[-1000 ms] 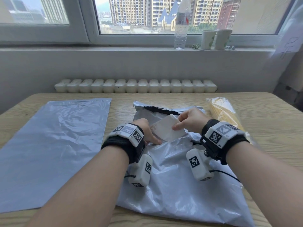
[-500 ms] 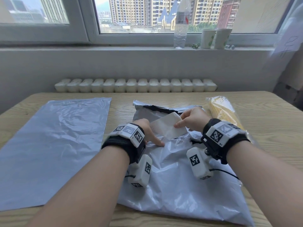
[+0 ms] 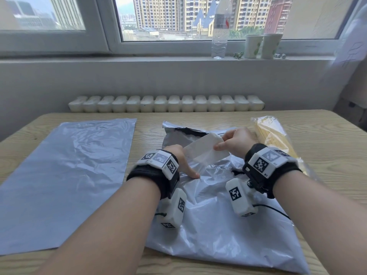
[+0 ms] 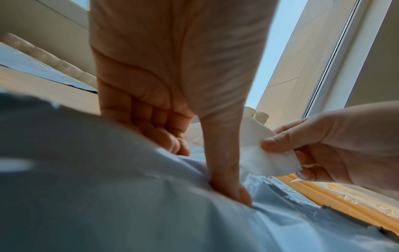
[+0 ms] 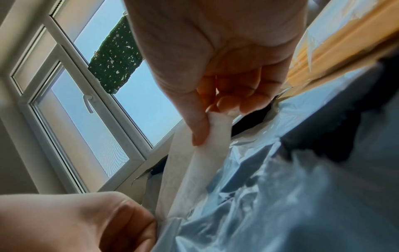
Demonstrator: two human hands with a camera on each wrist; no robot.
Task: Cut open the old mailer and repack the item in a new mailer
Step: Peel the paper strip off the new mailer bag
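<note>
The old grey mailer (image 3: 218,225) lies crumpled in the middle of the table, its far end torn open and dark inside. A white label (image 3: 204,153) stands half peeled off it. My right hand (image 3: 232,141) pinches the label's upper end (image 5: 205,162) between thumb and fingers. My left hand (image 3: 186,165) holds the mailer down beside the label's base, thumb (image 4: 228,179) pushed into the film and fingers curled against it. The new mailer (image 3: 65,175) lies flat at the left. The yellow item (image 3: 274,135), in a clear wrapper, lies at the right.
The wooden table (image 3: 327,155) ends at a wall with a white radiator (image 3: 166,104) behind it. On the window sill stand a water bottle (image 3: 219,32) and two paper cups (image 3: 262,45). No cutting tool shows.
My right hand has pulled the label up and away from me, peeling more of it off the old mailer. My left thumb has stretched further right across the film.
</note>
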